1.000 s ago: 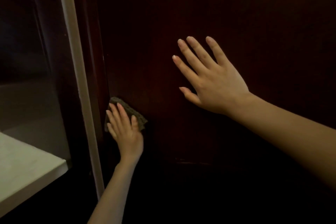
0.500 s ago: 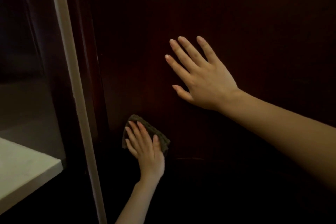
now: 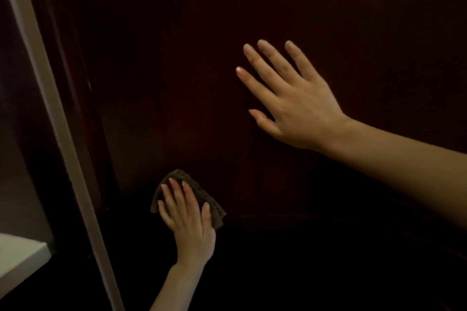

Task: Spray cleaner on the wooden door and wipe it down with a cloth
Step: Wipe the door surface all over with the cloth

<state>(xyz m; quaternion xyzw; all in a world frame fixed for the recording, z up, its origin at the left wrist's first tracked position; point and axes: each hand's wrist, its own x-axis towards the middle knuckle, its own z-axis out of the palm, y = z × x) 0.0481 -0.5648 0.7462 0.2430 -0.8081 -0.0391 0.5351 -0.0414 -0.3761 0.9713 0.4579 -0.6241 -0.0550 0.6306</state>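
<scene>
**Left Hand Presses Cloth to Lower Door Panel; Right Hand Flat Against Door**

The dark wooden door (image 3: 252, 20) fills most of the head view, and its surface is dim, with a faint reddish grain near the centre. The left hand (image 3: 188, 225) reaches up from the bottom edge of the view and lies palm-down on a folded grey-brown cloth (image 3: 202, 193), fingers extended and slightly spread. The cloth is pinned flat between palm and door rather than gripped in a fist; its upper and right edges show beyond the fingertips. The cloth sits low on the door, just above a faint horizontal line in the wood, and right of the door's left edge.

The right hand (image 3: 294, 106) is fully open, fingers spread and pointing up and left, holding nothing. Its palm faces the door higher up and right of the cloth, well apart from the left hand. Firm contact with the wood cannot be confirmed.

A pale vertical strip (image 3: 58, 118) runs along the left. A white ledge (image 3: 20, 257) shows at the lower left corner.
</scene>
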